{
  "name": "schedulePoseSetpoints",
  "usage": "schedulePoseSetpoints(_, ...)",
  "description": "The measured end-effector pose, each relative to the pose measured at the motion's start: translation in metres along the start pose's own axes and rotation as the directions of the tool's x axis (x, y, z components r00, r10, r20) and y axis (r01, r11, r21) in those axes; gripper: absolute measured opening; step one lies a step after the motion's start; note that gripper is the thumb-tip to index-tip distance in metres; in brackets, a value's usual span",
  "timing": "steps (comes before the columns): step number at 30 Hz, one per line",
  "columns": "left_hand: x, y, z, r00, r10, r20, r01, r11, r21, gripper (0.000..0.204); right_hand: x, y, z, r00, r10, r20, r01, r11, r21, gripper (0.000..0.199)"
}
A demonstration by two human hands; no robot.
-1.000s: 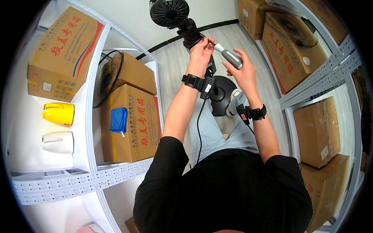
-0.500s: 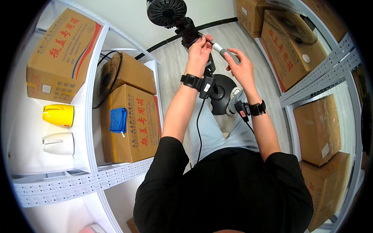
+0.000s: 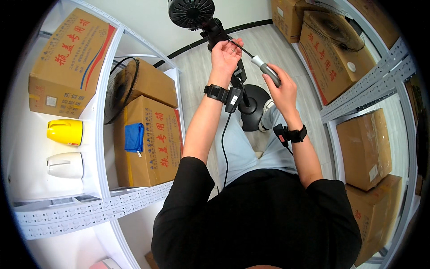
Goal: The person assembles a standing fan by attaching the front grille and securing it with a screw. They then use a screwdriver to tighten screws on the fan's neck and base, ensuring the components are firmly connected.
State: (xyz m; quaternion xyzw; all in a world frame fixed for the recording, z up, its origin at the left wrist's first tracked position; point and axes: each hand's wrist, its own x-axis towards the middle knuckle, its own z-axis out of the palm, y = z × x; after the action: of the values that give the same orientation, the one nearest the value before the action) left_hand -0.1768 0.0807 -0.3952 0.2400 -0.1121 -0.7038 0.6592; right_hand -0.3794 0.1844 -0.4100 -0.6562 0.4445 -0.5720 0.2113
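My right hand [image 3: 283, 89] is closed round the grey-and-white handle of a screwdriver [image 3: 267, 71]. Its dark shaft slants up and left, and the tip reaches the fingertips of my left hand [image 3: 225, 56]. That hand is turned palm up, its fingers curled by the neck of a black stand fan [image 3: 217, 34]; whether they grip the neck or a small part, I cannot make out. The fan's motor head [image 3: 191, 12] shows at the top, with no blades or guard on it. Its round base [image 3: 254, 105] stands on the floor by my feet.
Left, a white shelf [image 3: 96, 152] holds cardboard boxes [image 3: 150, 148], a wire fan guard [image 3: 120, 89], a blue cloth [image 3: 134, 137], and a yellow [image 3: 65, 132] and a white kettle-like jug [image 3: 65, 165]. Right-hand shelves carry more boxes [image 3: 365, 148] and another guard [image 3: 333, 29].
My right hand has drawn the screwdriver handle down and to the right, so more of the shaft shows. The left hand has shifted slightly left and its palm has turned further up.
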Motion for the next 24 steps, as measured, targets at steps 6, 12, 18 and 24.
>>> schedulePoseSetpoints(6,0.004,-0.011,-0.031,0.997,0.067,-0.035,-0.059,0.981,0.184,0.018,-0.018,0.004,-0.011,0.997,-0.032,0.065,0.034,0.999,-0.027,0.029)
schedulePoseSetpoints(12,-0.018,-0.011,-0.110,0.979,0.011,-0.202,0.024,0.985,0.173,0.020,-0.059,0.039,-0.003,0.979,0.156,0.133,-0.169,0.982,0.087,0.030)
schedulePoseSetpoints(18,-0.039,0.010,-0.169,0.937,-0.122,-0.326,0.182,0.970,0.162,0.024,-0.090,0.090,0.026,0.745,0.590,0.311,-0.663,0.609,0.435,0.030)
schedulePoseSetpoints(24,-0.035,-0.024,-0.214,0.946,-0.076,-0.314,0.199,0.902,0.383,0.016,-0.105,0.121,0.054,0.647,0.642,0.412,-0.748,0.428,0.507,0.032)
